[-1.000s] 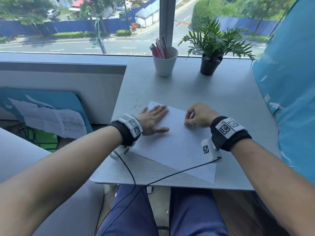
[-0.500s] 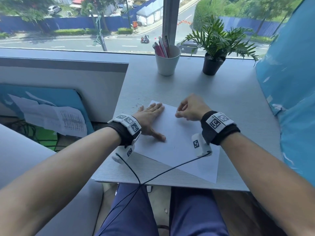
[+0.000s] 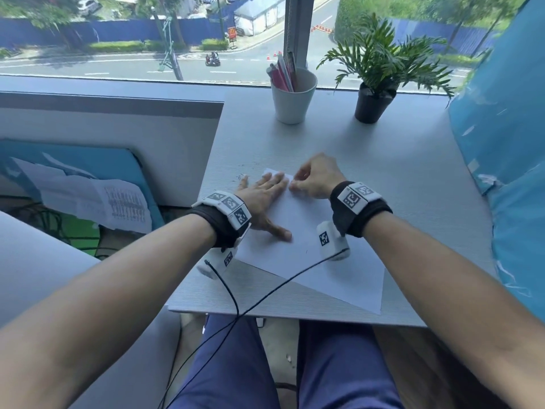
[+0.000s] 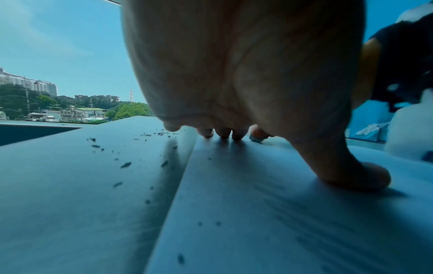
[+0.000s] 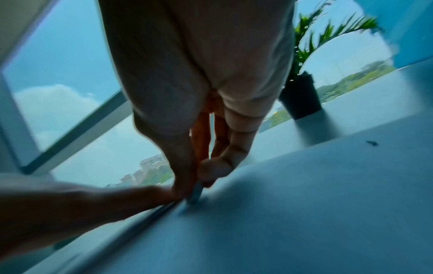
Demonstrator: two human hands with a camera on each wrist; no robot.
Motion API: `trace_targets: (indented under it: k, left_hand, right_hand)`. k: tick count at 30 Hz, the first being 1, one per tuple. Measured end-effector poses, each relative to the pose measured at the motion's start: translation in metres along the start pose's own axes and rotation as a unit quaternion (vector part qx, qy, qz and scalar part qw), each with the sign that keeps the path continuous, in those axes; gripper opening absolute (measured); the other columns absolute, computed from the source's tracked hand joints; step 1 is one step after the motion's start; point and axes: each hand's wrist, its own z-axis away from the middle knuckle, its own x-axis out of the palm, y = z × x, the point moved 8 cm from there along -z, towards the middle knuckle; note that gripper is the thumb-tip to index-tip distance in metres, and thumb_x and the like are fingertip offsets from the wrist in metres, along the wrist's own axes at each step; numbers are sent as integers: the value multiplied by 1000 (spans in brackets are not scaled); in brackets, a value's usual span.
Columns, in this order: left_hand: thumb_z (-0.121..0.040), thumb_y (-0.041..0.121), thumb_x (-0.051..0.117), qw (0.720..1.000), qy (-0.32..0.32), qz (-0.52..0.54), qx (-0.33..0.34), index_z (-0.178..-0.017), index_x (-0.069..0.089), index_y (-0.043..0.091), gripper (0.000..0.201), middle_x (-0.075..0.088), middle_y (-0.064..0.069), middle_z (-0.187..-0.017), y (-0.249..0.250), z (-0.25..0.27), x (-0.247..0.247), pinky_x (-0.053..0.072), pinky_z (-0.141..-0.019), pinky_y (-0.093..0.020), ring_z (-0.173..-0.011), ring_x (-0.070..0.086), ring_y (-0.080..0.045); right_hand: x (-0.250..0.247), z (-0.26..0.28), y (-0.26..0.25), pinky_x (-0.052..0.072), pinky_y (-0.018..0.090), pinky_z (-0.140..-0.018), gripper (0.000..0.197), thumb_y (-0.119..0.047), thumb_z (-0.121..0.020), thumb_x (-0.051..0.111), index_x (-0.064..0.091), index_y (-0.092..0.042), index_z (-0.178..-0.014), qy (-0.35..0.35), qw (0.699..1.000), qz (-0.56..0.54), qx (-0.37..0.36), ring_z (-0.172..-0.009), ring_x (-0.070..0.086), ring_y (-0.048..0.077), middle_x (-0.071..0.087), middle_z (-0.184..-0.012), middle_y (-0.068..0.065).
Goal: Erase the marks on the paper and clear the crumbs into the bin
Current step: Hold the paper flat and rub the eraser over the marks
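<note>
A white sheet of paper (image 3: 318, 255) lies askew on the grey desk (image 3: 383, 160). My left hand (image 3: 265, 199) lies flat on its far left part, fingers straight, thumb spread toward me. My right hand (image 3: 315, 180) is curled just right of those fingers and pinches a small eraser (image 5: 195, 194) whose tip touches the paper (image 5: 304, 213) near its far edge. The eraser (image 4: 256, 138) also peeks out beyond my left fingers (image 4: 222, 132). Dark eraser crumbs (image 4: 126, 164) are scattered on the desk left of the sheet (image 4: 281, 213), and a few lie on the sheet itself.
A white cup of pens (image 3: 292, 95) and a potted plant (image 3: 374, 93) stand at the back by the window. A blue padded surface (image 3: 507, 143) borders the desk on the right. A grey partition (image 3: 112, 137) runs along the left. Cables (image 3: 236, 305) hang over the near edge.
My right hand has moved away from me and leftward across the paper, ending beside my left fingertips. The left hand stayed flat on the sheet.
</note>
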Motion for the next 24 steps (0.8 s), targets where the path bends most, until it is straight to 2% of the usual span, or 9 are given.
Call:
trace_targets:
  k: [3,5,7,11,13,15,19,22,24]
  left_hand:
    - [-59,85,64,1000,6,3,-1,-156,-13,22,139,-18,8,-163,0,1,-1,-12,-117,-57,-149,-19,-14]
    - [-60,85,64,1000,5,-2,-1,-157,-12,22,139,-17,8,-164,2,1,-1,-13,-117,-57,-150,-18,-14]
    - [-60,84,64,1000,3,-7,-4,-157,-13,21,138,-18,8,-163,1,2,-1,-13,-117,-56,-150,-17,-14]
    - [-60,85,63,1000,3,-8,2,-157,-13,22,138,-19,9,-163,0,1,1,-14,-117,-55,-149,-19,-13]
    - [-60,85,63,1000,8,-3,8,-157,-13,24,137,-19,9,-163,-2,1,2,-14,-117,-55,-149,-20,-13]
    - [-62,86,61,1000,14,3,13,-157,-13,25,135,-20,10,-163,-4,3,2,-14,-117,-55,-149,-21,-13]
    - [-64,93,48,998,11,-64,13,-157,-13,24,130,-18,4,-164,-5,6,-1,-15,-118,-52,-150,-19,-15]
    - [-75,90,33,985,47,-164,-15,-157,3,9,120,-5,-11,-165,16,18,-15,-9,-121,-51,-152,-6,-24]
    - [-83,83,32,977,79,-182,75,-156,17,6,107,3,-15,-164,62,37,-10,-2,-122,-51,-152,3,-26]
  right_hand:
    - [14,8,-9,45,14,-55,13,-21,-73,82,78,-11,-80,-65,998,8,-24,-56,59,5,70,-69,1]
    - [2,3,0,44,15,-63,14,-25,-72,83,79,-15,-81,-4,1000,-2,-3,-63,60,5,69,-71,-2]
    - [-2,4,1,43,14,-61,13,-26,-71,83,79,-16,-78,21,1000,-14,7,-63,60,5,68,-68,-4]
    - [16,25,2,45,13,-50,12,-19,-70,85,78,-11,-76,-91,995,-31,1,-46,60,6,70,-60,2]
    - [-10,29,19,46,14,-49,12,-20,-72,84,77,-12,-76,-25,998,-48,13,-48,61,8,69,-60,1]
    - [-35,35,43,51,21,-60,13,-24,-73,83,76,-13,-76,23,999,-18,42,-59,63,12,69,-67,1]
    - [-33,63,92,45,23,-59,14,-28,-72,81,75,-16,-73,-89,987,53,124,-65,61,13,71,-72,-2]
    - [-31,68,97,44,22,-52,14,-30,-72,81,75,-17,-74,-98,986,37,133,-57,58,12,72,-69,-3]
    - [-31,67,91,45,23,-51,15,-27,-74,82,75,-14,-76,-99,986,36,130,-55,56,15,71,-67,0]
